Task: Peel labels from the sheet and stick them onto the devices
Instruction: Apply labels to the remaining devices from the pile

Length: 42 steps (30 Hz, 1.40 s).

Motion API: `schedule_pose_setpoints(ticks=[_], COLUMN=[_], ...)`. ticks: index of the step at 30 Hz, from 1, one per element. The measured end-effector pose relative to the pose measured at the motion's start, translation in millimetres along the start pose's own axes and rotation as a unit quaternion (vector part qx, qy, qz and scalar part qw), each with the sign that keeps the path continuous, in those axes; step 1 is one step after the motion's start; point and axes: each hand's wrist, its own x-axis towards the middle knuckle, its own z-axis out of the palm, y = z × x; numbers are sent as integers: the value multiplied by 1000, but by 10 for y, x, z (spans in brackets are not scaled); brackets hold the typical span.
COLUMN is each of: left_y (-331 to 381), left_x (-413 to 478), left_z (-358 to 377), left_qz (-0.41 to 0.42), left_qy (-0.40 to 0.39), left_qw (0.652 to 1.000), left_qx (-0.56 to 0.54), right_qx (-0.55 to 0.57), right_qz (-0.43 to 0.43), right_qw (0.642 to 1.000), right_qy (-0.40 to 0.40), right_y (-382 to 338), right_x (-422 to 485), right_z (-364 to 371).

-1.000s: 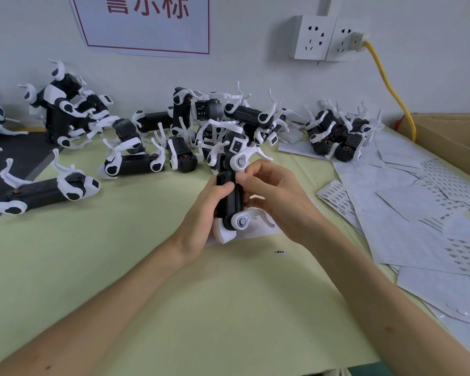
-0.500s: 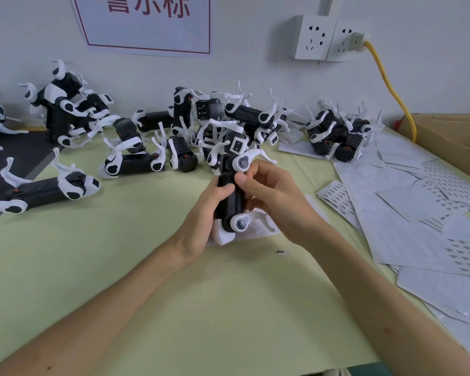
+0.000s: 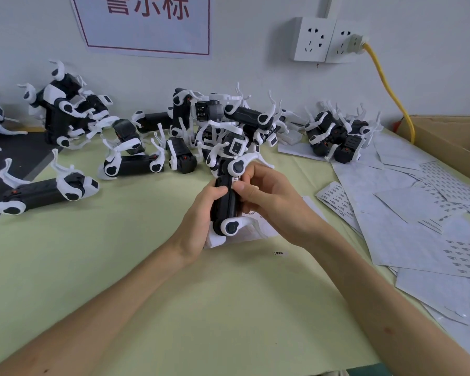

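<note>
While left hand (image 3: 198,215) clasps the device (image 3: 224,204) upright, right hand (image 3: 272,204) pinches a label (image 3: 235,181) against it

The light is bright, soft and even, coming from overhead. On the pale green table (image 3: 120,267), my left hand (image 3: 198,223) and right hand (image 3: 272,204) cast only faint, blurred shadows. The black device (image 3: 224,204) I grip between them shows a dull sheen with no hard glare. The middle is sharp. The wide lens bends the edges: the poster (image 3: 144,23) and the sockets (image 3: 312,39) lean, and my forearms swell toward the bottom corners. Print on the label sheets (image 3: 418,226) at the right is too small and soft to read.
</note>
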Motion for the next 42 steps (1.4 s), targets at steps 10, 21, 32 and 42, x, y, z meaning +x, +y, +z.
schedule_pose_setpoints(ticks=[10,21,32,42], left_y=[28,98,103,52], left_x=[5,52,64,41], left_z=[42,10,-43,-43], left_qz=[24,-10,-34,-7], left_qy=[-6,61,12,2], left_qw=[998,993,997,991], left_qx=[59,102,61,133], right_qx=[-7,-26,-51,-23], right_qz=[22,33,5,28], right_qw=[999,998,998,997], right_qy=[32,40,30,71], right_y=[7,-29,-21,0], right_x=[1,0,-9,19], right_z=[8,29,75,87])
